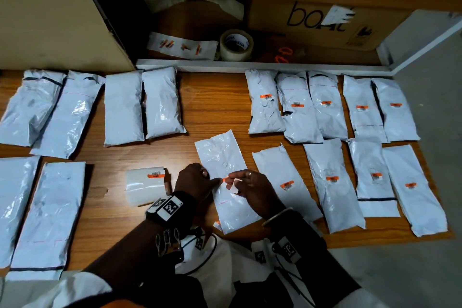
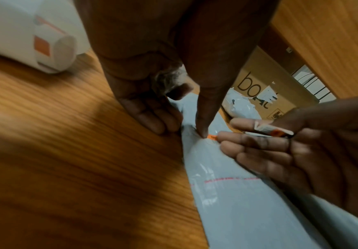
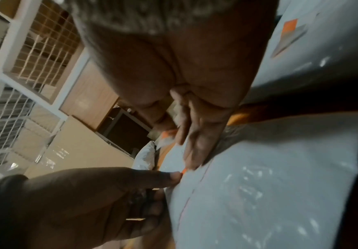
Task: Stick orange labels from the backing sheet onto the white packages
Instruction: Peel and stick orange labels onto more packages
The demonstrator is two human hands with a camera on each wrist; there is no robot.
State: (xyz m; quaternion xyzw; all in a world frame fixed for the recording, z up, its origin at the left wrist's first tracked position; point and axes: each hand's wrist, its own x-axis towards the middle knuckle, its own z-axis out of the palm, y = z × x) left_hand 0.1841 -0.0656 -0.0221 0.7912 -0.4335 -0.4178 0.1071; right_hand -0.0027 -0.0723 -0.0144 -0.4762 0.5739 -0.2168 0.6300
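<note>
Orange label [image 1: 224, 178] is going down on the white package [image 1: 226, 182] lying right under both hands on the wood-grain bench [image 1: 212, 97]. Left hand [image 1: 193, 179] has its index finger straight out, tip pressing one end of the label onto the plastic, other fingers curled loosely against the package edge, probably to stop the slippery mailer sliding. Right hand [image 1: 250, 187] pinches the label's other end between thumb and fingertips, and looks like it also has a scrap of backing paper tucked in its fingers, which makes sense if it's feeding the sticker down flat bit by bit. Package is glossy crinkly poly film, long and soft-looking. Just left of the left hand sits a curled white backing sheet [image 1: 146, 184] with another label on it. Packages right of the right hand already carry labels; those off to the left look bare.
</note>
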